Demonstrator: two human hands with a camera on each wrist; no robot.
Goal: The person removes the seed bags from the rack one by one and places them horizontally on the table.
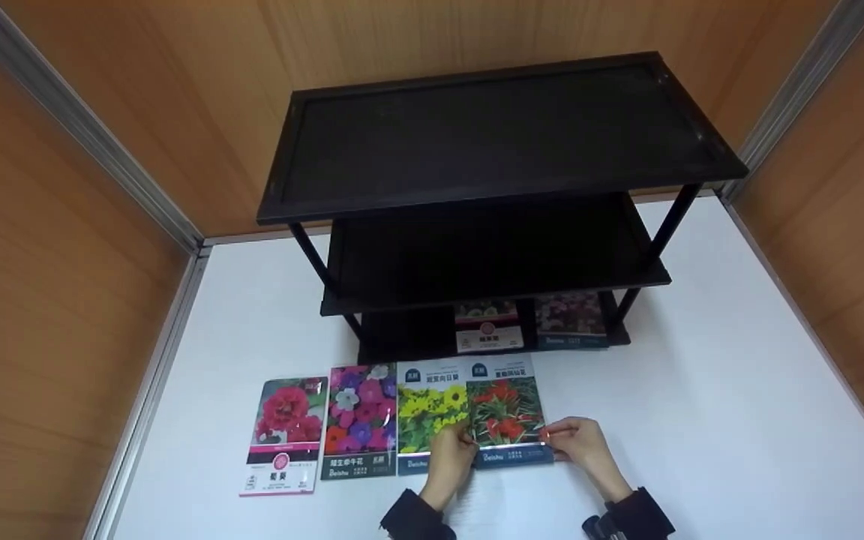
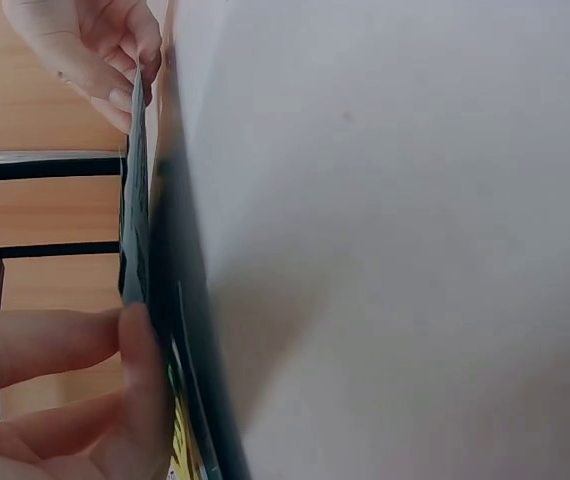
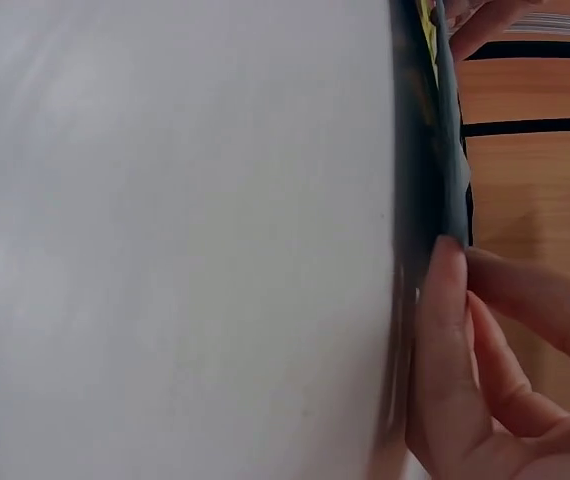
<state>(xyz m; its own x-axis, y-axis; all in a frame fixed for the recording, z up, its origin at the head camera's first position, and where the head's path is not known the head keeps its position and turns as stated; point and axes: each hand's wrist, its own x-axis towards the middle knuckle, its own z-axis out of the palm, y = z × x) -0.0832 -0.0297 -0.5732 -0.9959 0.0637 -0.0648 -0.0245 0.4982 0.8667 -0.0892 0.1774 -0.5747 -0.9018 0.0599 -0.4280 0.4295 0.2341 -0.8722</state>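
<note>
A seed packet with red flowers (image 1: 505, 405) is held by its two sides between my hands. My left hand (image 1: 451, 459) pinches its left edge between thumb and fingers, and overlaps the yellow-flower seed packet (image 1: 428, 412) in the head view. At the opposite edge, my right hand (image 1: 583, 448) pinches with thumb and forefinger. Seen edge-on in the left wrist view, the held packet (image 2: 137, 220) is raised above the white table. The right wrist view shows the thumb (image 3: 447, 300) on the near face of the packet (image 3: 453, 150).
Left of the yellow packet lie a purple-and-pink flower packet (image 1: 361, 420) and a pink-flower packet (image 1: 286, 435). A black three-tier shelf (image 1: 499, 135) stands behind; its bottom tier bears a white-and-black packet (image 1: 489, 337) and a dark packet (image 1: 571, 322). Wooden panels (image 1: 477, 30) enclose the table.
</note>
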